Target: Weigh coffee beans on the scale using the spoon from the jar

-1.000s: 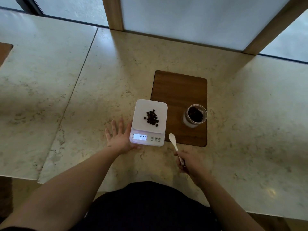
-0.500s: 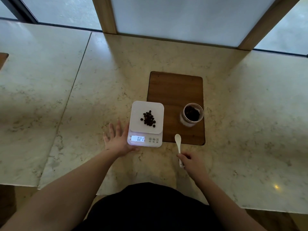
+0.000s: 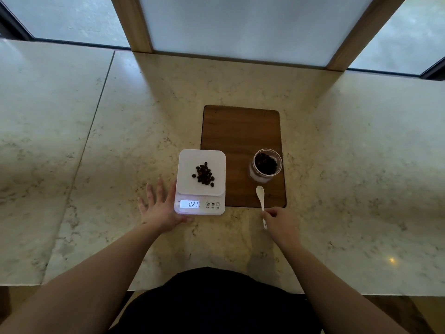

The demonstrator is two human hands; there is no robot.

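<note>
A white digital scale (image 3: 190, 169) stands on the marble counter, its lit display reading 0.21. A small pile of dark coffee beans (image 3: 204, 174) lies on its platform. My left hand (image 3: 160, 208) rests flat with fingers spread against the scale's left front corner. To the right, a round glass jar (image 3: 265, 166) with beans inside stands open on a wooden board (image 3: 240, 131). A white spoon (image 3: 260, 195) lies with its bowl on the board's front edge. My right hand (image 3: 280, 221) pinches the spoon's handle near the counter surface.
The marble counter (image 3: 120, 116) stretches wide to both sides, with a seam on the left. Window panes and two wooden posts (image 3: 131, 22) rise behind it. The counter's front edge runs just before my dark-clothed body.
My right hand has carried the spoon to the right and laid its bowl down on the board's front edge below the jar. My left hand and the scale have stayed put.
</note>
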